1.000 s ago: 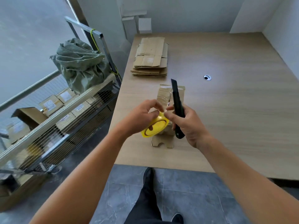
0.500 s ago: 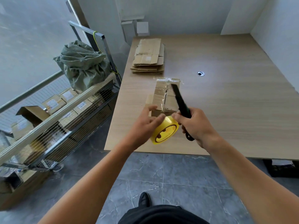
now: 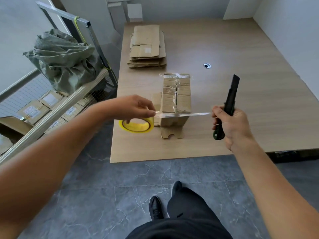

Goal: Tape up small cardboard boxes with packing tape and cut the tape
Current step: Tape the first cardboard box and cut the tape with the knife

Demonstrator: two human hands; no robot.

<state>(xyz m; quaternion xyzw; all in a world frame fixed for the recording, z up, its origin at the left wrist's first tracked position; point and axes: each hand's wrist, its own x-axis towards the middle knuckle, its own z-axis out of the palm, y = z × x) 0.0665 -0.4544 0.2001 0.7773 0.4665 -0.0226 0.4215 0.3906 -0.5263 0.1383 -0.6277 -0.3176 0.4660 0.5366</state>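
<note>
Wood table [image 3: 241, 100] — left hand [image 3: 133, 107] grips tape roll [image 3: 138, 125]; right hand [image 3: 233, 125] pinches tape strip [image 3: 186, 115] — fingers curled round knife [image 3: 232, 94].

The cardboard box [image 3: 176, 94] is small, brown and oblong, resting on the table [image 3: 250, 104] with its long axis running 6 to 12 o'clock. Wrinkled clear tape covers its top seam. The 6 o'clock end is open: one notched flap lies flat on the table, and another stands out at 9 o'clock.

The tape roll [image 3: 136, 125] has a yellow core. It is held by the left hand [image 3: 133, 107] at 9 o'clock of the box.

A clear tape strip [image 3: 183, 115] runs taut from the roll toward 3 o'clock, across the open end of the box, to the fingertips of the right hand [image 3: 231, 125].

The utility knife [image 3: 229, 104] is black with green trim. It is gripped in the right hand, tip pointing to 12 o'clock.
</note>
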